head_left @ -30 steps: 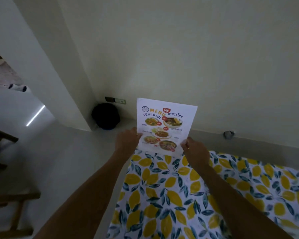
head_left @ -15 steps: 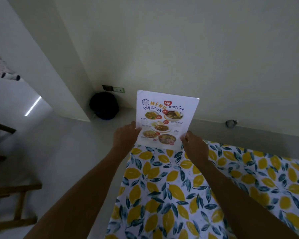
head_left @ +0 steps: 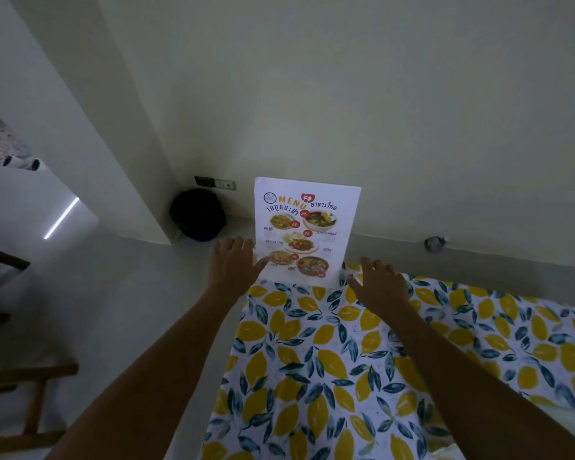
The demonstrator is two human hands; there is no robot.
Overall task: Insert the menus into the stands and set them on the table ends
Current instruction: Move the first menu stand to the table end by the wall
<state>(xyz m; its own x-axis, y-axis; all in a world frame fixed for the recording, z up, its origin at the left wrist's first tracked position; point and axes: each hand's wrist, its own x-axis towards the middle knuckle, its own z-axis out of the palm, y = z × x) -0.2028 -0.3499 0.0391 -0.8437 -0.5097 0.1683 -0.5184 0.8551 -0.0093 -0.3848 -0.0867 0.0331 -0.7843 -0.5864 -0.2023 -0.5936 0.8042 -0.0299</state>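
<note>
A white menu [head_left: 304, 227] with food photos stands upright at the far end of the table [head_left: 329, 360], which wears a lemon-print cloth. Its stand is clear and hard to make out. My left hand [head_left: 234, 268] hovers at the menu's lower left edge with fingers spread, the fingertips close to or just touching the sheet. My right hand [head_left: 377, 283] is off to the menu's lower right, fingers apart, holding nothing.
A cream wall rises behind the table end. A black bag [head_left: 198, 215] sits on the floor in the corner under a wall socket [head_left: 214, 183]. Wooden furniture [head_left: 24, 393] stands at the left. A small grey object [head_left: 434, 243] lies by the wall on the right.
Both hands gripped the menu's lower edges earlier. Now they have let go and opened, and the menu stands by itself at the table end.
</note>
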